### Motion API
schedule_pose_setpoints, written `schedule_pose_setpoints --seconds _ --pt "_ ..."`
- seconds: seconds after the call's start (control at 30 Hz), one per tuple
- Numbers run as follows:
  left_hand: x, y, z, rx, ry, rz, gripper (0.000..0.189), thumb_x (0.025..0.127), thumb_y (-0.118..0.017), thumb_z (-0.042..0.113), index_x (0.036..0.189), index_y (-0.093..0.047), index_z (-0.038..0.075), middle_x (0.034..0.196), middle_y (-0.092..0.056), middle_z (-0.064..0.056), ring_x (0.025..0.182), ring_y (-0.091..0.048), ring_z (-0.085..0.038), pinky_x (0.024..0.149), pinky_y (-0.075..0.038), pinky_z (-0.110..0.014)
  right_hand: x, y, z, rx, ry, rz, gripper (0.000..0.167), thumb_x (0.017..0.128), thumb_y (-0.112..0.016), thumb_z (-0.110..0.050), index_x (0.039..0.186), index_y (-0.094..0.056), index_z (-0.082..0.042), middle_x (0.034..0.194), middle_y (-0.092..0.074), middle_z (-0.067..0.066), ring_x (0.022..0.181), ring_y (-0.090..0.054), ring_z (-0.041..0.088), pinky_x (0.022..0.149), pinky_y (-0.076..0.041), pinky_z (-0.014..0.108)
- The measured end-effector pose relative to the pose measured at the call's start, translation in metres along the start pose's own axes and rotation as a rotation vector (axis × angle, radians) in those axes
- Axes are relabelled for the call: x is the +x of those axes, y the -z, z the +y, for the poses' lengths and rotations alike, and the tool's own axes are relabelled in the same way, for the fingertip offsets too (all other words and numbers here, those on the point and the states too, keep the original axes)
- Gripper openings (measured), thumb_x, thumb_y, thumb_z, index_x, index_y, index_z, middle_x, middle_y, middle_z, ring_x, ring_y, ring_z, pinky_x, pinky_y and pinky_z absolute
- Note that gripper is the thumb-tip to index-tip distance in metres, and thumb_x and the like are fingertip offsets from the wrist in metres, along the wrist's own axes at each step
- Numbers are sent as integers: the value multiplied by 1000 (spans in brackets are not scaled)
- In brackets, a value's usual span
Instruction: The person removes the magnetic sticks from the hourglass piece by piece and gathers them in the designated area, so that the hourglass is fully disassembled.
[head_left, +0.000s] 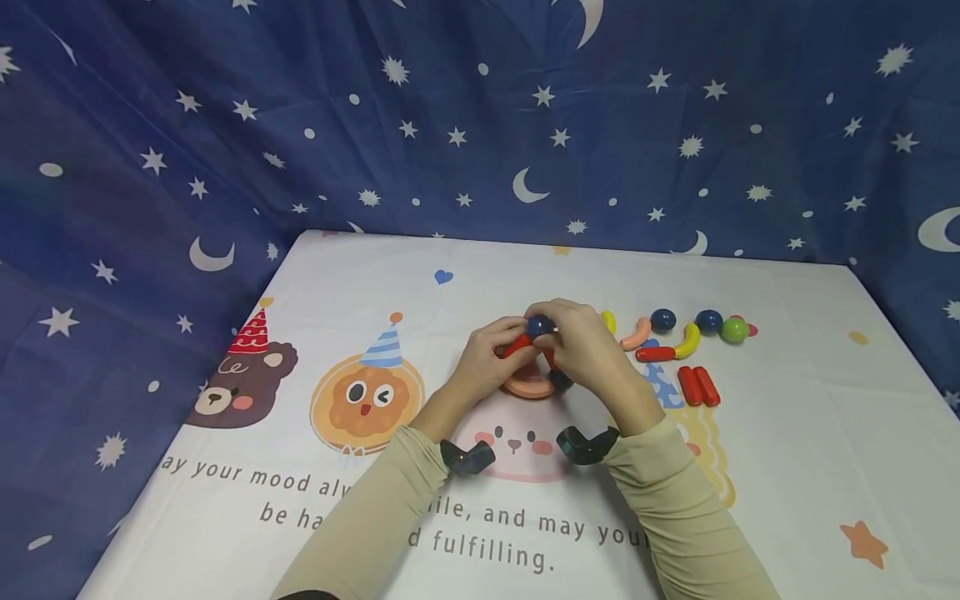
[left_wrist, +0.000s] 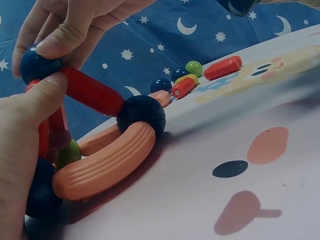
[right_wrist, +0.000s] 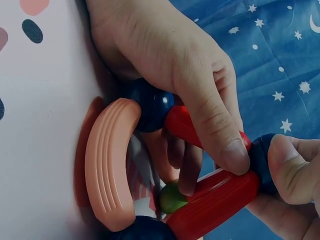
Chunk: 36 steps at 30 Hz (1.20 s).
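Both hands meet over a toy frame of rods and balls. Its base has curved pink rods (left_wrist: 107, 165) joined by dark blue balls (left_wrist: 142, 115), with a green ball (left_wrist: 68, 153) behind. Red rods (left_wrist: 95, 92) slope up from the base to a top blue ball (head_left: 539, 326). My left hand (head_left: 480, 354) grips a red rod just below that ball, its thumb (right_wrist: 235, 155) lying along the rod. My right hand (head_left: 592, 342) pinches the top blue ball between thumb (right_wrist: 287, 150) and fingers. In the head view the hands hide much of the frame.
Loose pieces lie right of the hands: a curved pink rod (head_left: 636, 333), blue balls (head_left: 708, 322), a green ball (head_left: 735, 330), a red rod (head_left: 655, 354) touching a curved yellow rod (head_left: 687, 342), and two red rods (head_left: 699, 386) side by side. A starry blue curtain (head_left: 480, 167) backs the printed tablecloth (head_left: 787, 458).
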<state>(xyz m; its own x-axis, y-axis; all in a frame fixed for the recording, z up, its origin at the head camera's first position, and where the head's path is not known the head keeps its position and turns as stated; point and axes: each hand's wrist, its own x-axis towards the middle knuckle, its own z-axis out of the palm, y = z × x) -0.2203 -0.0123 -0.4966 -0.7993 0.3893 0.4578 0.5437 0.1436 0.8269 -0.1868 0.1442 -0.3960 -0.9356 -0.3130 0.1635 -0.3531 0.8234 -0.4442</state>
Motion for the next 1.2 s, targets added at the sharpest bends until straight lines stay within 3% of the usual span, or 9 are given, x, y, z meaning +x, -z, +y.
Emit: schedule_pose_setpoints --seconds 0.2,0.47,0.77,1.0,1.2 --pt "1 -1 -2 7 2 -1 39 82 -73 9 119 -65 0 123 -63 -12 119 -58 -26 99 -48 -36 -1 9 3 45 14 10 32 86 -65 0 117 -62 -6 116 -65 14 105 -65 30 85 -55 43" --pt "-1 2 1 15 31 -19 41 83 -73 18 122 -65 8 124 -64 -3 119 -58 -15 100 -46 -27 -1 13 5 66 27 6 32 87 -64 1 118 -60 -5 117 -64 15 107 -64 32 85 -54 43" --pt "2 -3 1 16 25 -17 38 83 -72 9 119 -64 -1 123 -64 -14 116 -59 -28 95 -50 -34 0 8 8 63 3 -31 32 87 -64 1 117 -59 -7 117 -64 14 107 -64 31 87 -54 44" --pt "2 -1 1 35 21 -22 38 84 -73 17 120 -66 5 122 -65 -5 117 -59 -17 95 -49 -25 1 3 12 67 -1 -44 33 87 -61 7 117 -55 -5 116 -61 14 113 -59 31 95 -49 45" --pt "0 0 1 44 14 -25 39 85 -72 20 120 -66 5 122 -65 -5 116 -60 -17 94 -50 -25 1 -2 17 70 24 3 37 85 -61 9 118 -52 -4 117 -58 14 112 -59 32 96 -48 47"
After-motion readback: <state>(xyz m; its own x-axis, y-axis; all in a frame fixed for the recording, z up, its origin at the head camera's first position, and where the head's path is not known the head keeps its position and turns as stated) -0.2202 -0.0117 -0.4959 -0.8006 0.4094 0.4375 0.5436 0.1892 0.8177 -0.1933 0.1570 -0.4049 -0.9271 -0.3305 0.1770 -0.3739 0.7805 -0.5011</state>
